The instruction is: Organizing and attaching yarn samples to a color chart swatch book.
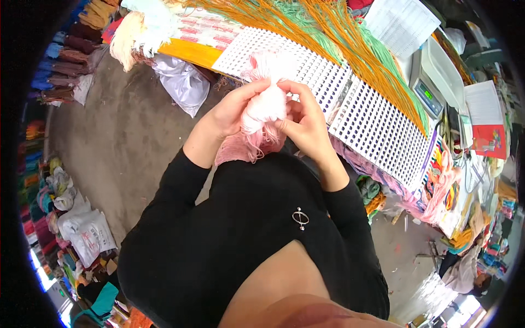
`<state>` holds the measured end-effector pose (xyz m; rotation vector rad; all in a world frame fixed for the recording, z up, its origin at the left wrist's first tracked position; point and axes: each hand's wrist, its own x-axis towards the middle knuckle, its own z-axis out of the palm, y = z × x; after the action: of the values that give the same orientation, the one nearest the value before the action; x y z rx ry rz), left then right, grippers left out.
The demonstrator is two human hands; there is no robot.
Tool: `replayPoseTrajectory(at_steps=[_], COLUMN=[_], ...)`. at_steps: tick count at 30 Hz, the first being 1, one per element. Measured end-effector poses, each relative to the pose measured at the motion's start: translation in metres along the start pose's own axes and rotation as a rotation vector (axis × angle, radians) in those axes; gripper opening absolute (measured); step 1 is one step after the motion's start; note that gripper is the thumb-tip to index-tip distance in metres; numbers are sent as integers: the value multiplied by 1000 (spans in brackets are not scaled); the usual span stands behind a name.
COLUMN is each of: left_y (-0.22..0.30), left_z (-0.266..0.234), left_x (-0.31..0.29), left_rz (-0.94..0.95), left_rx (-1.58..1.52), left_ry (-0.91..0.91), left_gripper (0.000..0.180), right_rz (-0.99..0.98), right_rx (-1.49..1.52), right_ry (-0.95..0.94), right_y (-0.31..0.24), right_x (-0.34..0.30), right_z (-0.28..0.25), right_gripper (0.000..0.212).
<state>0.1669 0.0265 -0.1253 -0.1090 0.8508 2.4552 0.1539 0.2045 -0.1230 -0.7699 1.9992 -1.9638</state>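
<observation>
Between my two hands is a bundled skein of pale pink yarn [264, 112], held in front of my body at the table's near edge. Loose strand ends hang from its lower side, and a looped tuft sticks up at its top. My left hand [235, 109] is wrapped around the left side, thumb toward the top. On the right side my right hand [302, 117] grips it with thumb and curled fingers. A darker pink cloth or knitted piece [235, 150] shows below the skein. Fingers behind the yarn are hidden.
White boards with rows of dark holes [377, 131] cover the table front. Orange and green strands [350, 44] lie across its back. A digital scale [429, 95] and paper sheets [402, 24] are at the right. White bags [183, 82] and yarn heaps [68, 54] stand to the left.
</observation>
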Motion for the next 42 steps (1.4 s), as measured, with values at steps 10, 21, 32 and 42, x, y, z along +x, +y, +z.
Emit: replayPoseTrajectory(at_steps=[10,21,32,42], left_y=[17,2,13,111], left_z=[37,-4,-14,-41], left_x=[-38,-24,-59,-121], left_rz=[494,835,577,656], left_rx=[1627,1778,770,889], left_ry=[34,217,392,683], left_gripper=[57,38,24,27], right_rz=[203,292,446,334], right_rx=[187,-292,816,737], right_ry=[188,36,57,-27], right_y=[18,11,31,42], right_x=[0,-7,12,10], right_z=[2,20,-5,20], right_gripper=[41,37,34,35])
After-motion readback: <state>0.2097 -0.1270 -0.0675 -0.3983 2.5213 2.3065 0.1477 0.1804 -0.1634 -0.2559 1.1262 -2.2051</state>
